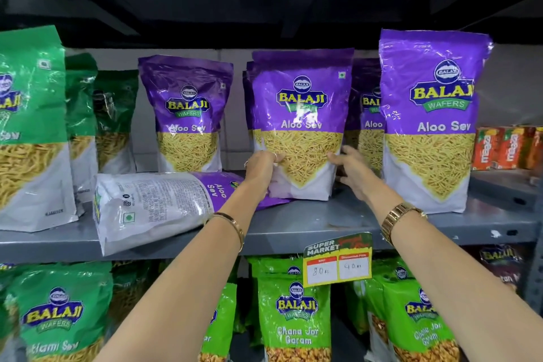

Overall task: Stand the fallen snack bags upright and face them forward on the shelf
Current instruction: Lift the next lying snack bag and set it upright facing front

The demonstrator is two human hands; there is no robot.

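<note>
Both hands on the centre purple Aloo Sev bag (301,123), upright & front-facing on the grey shelf (308,223): left hand (263,166) fingers curled on its lower-left edge, right hand (351,169) fingers spread loosely against its lower-right edge. One fallen Aloo Sev bag (152,209) lies flat, back panel up, just L of it, overhanging the shelf lip. Other purple bags stand L (186,114) & R (432,120); green bags (32,126) far L.

Retail shop, grocery aisle. Grey metal shelf (323,223) stocked with rows of identical purple Aloo Sev bags (429,126) and green snack bags (293,317); "Super Market" price tag (338,261) clipped to shelf edge, handwritten prices.
</note>
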